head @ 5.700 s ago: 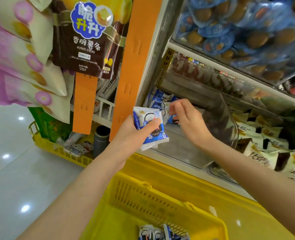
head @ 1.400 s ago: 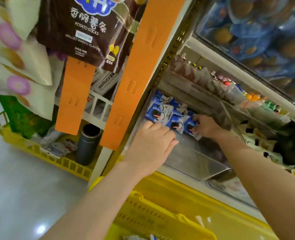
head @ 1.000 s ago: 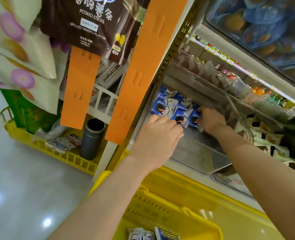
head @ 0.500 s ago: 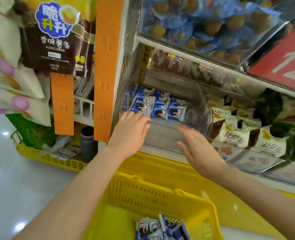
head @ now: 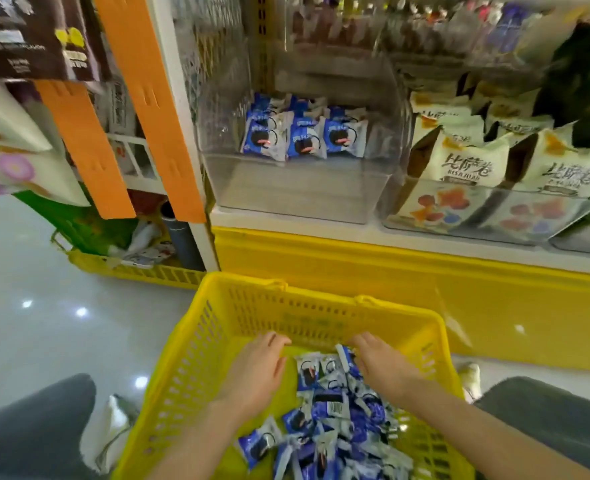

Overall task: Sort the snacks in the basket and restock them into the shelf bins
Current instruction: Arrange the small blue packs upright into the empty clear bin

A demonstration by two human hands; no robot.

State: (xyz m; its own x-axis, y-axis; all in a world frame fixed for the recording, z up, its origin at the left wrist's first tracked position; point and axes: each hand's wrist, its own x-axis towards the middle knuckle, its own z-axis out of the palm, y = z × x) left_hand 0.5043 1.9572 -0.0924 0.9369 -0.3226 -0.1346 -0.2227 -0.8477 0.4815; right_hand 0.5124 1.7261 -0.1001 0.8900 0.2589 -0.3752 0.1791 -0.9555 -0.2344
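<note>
A yellow plastic basket (head: 217, 327) sits low in front of me with a heap of several blue-and-white cookie packets (head: 335, 420) inside. My left hand (head: 255, 368) hovers palm down over the left side of the heap, its fingers relaxed and holding nothing. My right hand (head: 383, 365) reaches in from the right, its fingers spread over the top packets, and grips none of them. On the shelf above, a clear plastic bin (head: 297, 188) holds several of the same blue packets (head: 304, 136) standing in rows at its back.
Beige-and-brown snack packs (head: 466, 157) fill the clear bin to the right. Orange hanging strips (head: 155, 109) and hung snack bags (head: 33, 36) sit left of the shelf post. A second yellow basket (head: 130, 268) stands on the glossy floor. My knees flank the basket.
Both hands have left the shelf bin and dropped down into the basket over the packets. My view has tilted down with them.
</note>
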